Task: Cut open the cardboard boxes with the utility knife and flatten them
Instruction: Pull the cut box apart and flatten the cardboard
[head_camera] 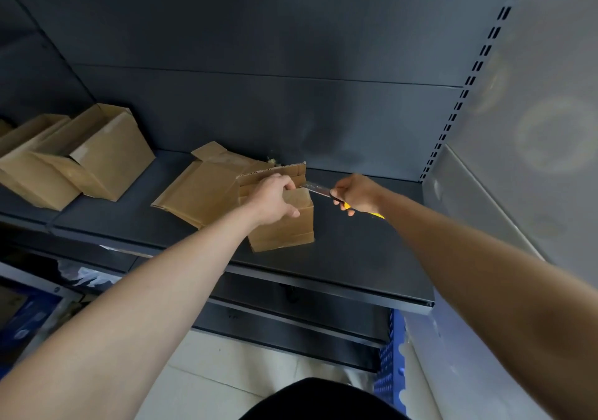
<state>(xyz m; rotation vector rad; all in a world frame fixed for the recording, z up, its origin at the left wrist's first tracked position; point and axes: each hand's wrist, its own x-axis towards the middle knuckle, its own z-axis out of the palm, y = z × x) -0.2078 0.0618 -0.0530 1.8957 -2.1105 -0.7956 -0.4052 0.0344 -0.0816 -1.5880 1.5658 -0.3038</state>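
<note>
- Left hand (273, 198) grips the top of a small upright cardboard box (284, 225) on the dark shelf (356, 258); fingers curled over its raised flap
- Right hand (357, 193) wrapped around a yellow-handled knife (318, 190); blade tip at the box top
- Flattened cardboard (197, 193) lies just behind; closed boxes (81, 157) well left

- A shop or stockroom aisle: dark metal gondola shelf (339, 258) with a flat back panel (259, 31).
- Slotted upright (479, 63) for adjustable shelves.
- Cardboard boxes (97, 157) stacked on it.
</note>
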